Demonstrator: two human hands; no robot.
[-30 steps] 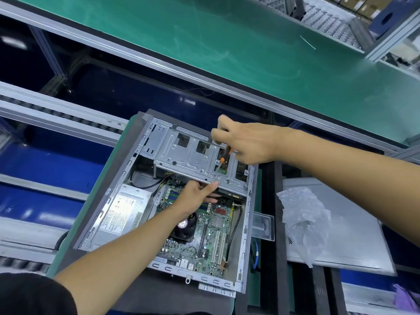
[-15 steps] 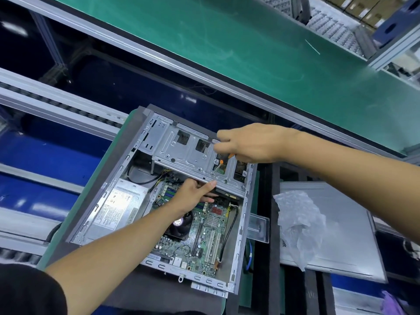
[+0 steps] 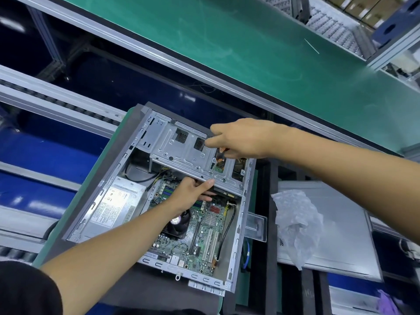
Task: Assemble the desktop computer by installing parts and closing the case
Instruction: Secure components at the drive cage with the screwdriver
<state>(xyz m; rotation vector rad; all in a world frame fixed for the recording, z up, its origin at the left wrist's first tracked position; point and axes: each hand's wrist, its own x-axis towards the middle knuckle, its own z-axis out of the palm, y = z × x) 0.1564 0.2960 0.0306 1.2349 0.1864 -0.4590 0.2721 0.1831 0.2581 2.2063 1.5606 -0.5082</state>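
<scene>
The open computer case [image 3: 156,194] lies on its side on a dark mat, its grey stamped-steel frame facing up; the right hand [image 3: 241,138] reaches over the far end and pinches a small screwdriver [image 3: 219,156] with an orange-and-black handle, its thin shaft pointing down at the perforated metal drive cage [image 3: 188,153]; the tool sits under the curled fingers, tip at or very near the cage's flat top plate. The left hand [image 3: 193,193] rests lower, thumb stretched along the cage's near edge and fingers curled beneath that edge, so it grips the cage from below. Under the hand lies the green motherboard [image 3: 200,226], studded with slots and a round black cooler fan [image 3: 178,223]; a boxy silver power supply [image 3: 116,203] with a printed label fills the left of the case. To the right, well apart, a flat grey side panel [image 3: 336,226] carries a crumpled clear plastic bag [image 3: 295,219]; a green conveyor belt [image 3: 227,42] runs beyond.
</scene>
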